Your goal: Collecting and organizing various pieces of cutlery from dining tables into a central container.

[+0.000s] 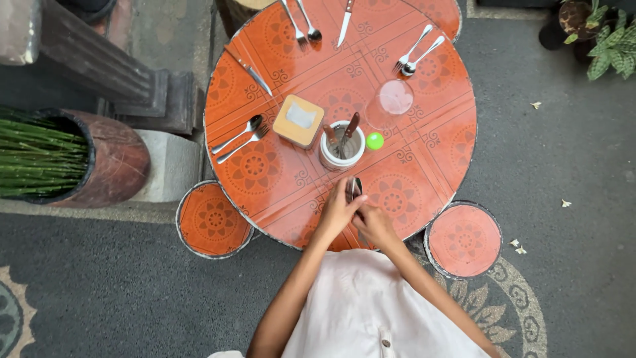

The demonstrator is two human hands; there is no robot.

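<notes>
I look straight down on a round orange patterned table (424,166). My left hand (336,213) and my right hand (375,225) meet at its near edge, both closed on a spoon and fork (354,189) whose heads point away from me. Just beyond them stands a white utensil cup (342,151) with wooden-handled knives in it. A small green ball (375,140) lies right of the cup, below an upturned clear glass (393,101). A wooden napkin box (299,120) sits left of the cup.
Spoon-and-fork pairs lie at the left (240,138), far (301,23) and right (416,52) places, with knives (252,71) (345,23) beside them. Two orange round stools (213,220) (464,240) flank me. A brown pot of green stalks (73,156) stands left, a potted plant (609,46) top right.
</notes>
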